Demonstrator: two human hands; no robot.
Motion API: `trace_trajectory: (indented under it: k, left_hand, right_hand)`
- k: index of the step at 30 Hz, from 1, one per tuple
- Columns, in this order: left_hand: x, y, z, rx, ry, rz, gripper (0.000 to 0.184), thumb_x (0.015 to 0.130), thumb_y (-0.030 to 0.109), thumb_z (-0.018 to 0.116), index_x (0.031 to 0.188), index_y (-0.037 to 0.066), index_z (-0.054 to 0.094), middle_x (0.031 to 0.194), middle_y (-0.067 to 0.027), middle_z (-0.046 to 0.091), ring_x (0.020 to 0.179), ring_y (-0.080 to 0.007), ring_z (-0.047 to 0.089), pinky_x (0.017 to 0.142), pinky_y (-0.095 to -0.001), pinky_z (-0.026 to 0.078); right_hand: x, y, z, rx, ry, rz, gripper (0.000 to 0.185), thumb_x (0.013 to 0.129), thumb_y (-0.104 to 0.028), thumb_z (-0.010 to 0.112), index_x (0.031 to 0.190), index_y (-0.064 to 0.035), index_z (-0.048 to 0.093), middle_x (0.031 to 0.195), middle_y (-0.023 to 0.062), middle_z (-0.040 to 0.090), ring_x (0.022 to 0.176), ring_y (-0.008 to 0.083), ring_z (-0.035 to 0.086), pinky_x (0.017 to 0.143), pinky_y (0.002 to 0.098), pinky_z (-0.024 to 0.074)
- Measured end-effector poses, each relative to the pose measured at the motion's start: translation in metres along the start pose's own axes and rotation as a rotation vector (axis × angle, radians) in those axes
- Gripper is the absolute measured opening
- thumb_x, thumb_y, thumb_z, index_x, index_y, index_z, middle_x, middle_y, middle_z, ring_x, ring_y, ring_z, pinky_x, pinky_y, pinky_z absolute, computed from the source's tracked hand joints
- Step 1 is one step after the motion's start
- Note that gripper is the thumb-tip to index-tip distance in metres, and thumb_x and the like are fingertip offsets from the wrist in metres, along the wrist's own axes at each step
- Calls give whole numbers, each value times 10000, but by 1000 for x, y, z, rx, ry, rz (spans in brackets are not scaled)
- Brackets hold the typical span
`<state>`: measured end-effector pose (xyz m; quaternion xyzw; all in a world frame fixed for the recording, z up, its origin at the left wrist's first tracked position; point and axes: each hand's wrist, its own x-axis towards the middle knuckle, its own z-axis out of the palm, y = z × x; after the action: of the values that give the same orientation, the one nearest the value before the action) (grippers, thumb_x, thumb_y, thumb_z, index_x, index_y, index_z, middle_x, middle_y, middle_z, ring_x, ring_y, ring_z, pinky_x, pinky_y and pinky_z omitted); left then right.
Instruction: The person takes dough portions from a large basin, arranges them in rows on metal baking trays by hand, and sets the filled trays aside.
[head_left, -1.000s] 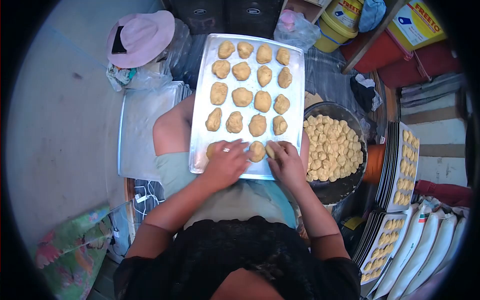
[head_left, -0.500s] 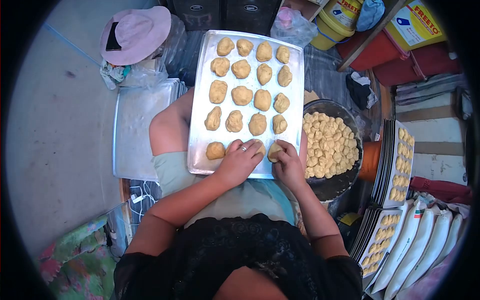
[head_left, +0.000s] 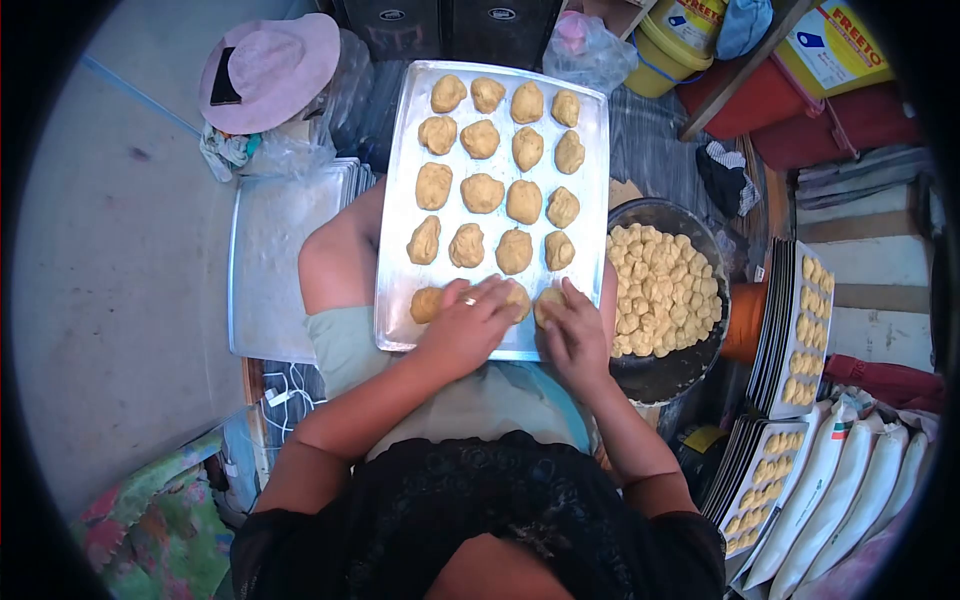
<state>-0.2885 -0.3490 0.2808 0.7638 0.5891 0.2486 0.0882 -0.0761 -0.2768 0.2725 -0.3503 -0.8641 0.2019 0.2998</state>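
A metal baking tray rests across my lap, carrying rows of rough yellow dough pieces. My left hand lies over the nearest row with its fingers stretched out and somewhat blurred. It partly covers the dough there; one dough piece shows past its fingertips, and another dough piece lies by its thumb side. My right hand is at the tray's near right corner, fingers apart and touching the side of the last dough piece. Neither hand is wrapped round a piece.
A black basin full of small dough lumps stands at my right. Beyond it are stacked trays of dough and white sacks. Flat metal trays are piled at left, near a pink hat. Yellow buckets stand at the back right.
My left hand has slid slightly left, and its fingers have spread and lifted a little. My right hand's fingers have loosened from around the corner dough piece.
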Motion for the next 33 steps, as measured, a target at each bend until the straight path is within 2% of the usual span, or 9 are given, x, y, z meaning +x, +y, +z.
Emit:
trace_trajectory:
  k: [8, 15, 18, 21, 23, 25, 27, 30, 33]
  left_hand:
    - [-32, -35, -41, -45, 181, -186, 242, 873, 169, 669, 1098, 81, 683, 1158, -79, 645, 1106, -259, 590, 961, -432, 365]
    - [-86, -110, -66, 178, 614, -405, 275, 892, 172, 680, 1142, 60, 652, 1216, -124, 628, 1130, -319, 569, 951, -434, 396]
    - [-151, -174, -69, 151, 980, -818, 433, 878, 254, 720, 1229, 38, 589, 1286, -181, 584, 1158, -374, 541, 957, -454, 411]
    - [-259, -240, -18, 467, 1044, -1664, 697, 799, 296, 783, 1350, -10, 485, 1232, -262, 562, 1219, -406, 504, 1043, -469, 379]
    - [-317, -240, 14, 297, 973, -1926, 887, 768, 378, 822, 1404, -56, 382, 1290, -314, 514, 1270, -423, 479, 1080, -472, 370]
    - [-381, -274, 104, -158, 1239, -2014, 866, 776, 448, 819, 1306, -126, 447, 1221, -312, 580, 1121, -416, 623, 915, -511, 524]
    - [-375, -254, 107, -840, 887, -1941, 758, 835, 453, 770, 1193, -165, 514, 1055, -284, 668, 794, -385, 726, 582, -479, 609]
    - [-356, -247, 98, -641, 934, -1878, 593, 890, 373, 727, 1090, -163, 569, 859, -233, 698, 544, -336, 695, 393, -394, 573]
    - [-382, -256, 99, -718, 996, -1714, 355, 936, 247, 666, 989, -97, 598, 730, -199, 668, 517, -297, 677, 392, -380, 564]
  right_hand:
    - [2, 2, -5, 169, -159, 311, 365, 829, -173, 745, 1167, -66, 657, 1084, 153, 618, 965, 308, 624, 826, 381, 516]
    - [27, -14, 5, -101, -161, 6, 429, 806, -291, 762, 1162, -73, 661, 1164, 125, 620, 1077, 309, 565, 949, 419, 406]
    - [39, -33, 22, -82, -348, -97, 441, 812, -290, 751, 1187, -80, 652, 1198, 121, 610, 1121, 316, 531, 976, 443, 364]
    - [56, -48, 22, -124, -303, -92, 438, 811, -295, 753, 1185, -90, 655, 1224, 131, 595, 1137, 326, 522, 986, 445, 352]
    - [67, -53, 31, -61, -239, -125, 365, 818, -245, 745, 1144, -99, 666, 1232, 151, 582, 1142, 329, 519, 979, 439, 353]
    - [78, -56, 40, -10, -207, -122, 336, 824, -213, 736, 1133, -101, 667, 1228, 162, 579, 1139, 324, 521, 972, 435, 356]
    - [85, -63, 44, 21, -205, -181, 301, 829, -165, 720, 1120, -101, 674, 1196, 144, 604, 1105, 312, 545, 950, 431, 368]
    - [90, -76, 45, 61, -196, -217, 272, 821, -148, 723, 1086, -99, 686, 1141, 117, 637, 1055, 301, 572, 919, 426, 384]
    - [89, -76, 42, 70, -156, -213, 258, 818, -136, 719, 1072, -99, 695, 1148, 120, 639, 1057, 300, 570, 916, 414, 387]
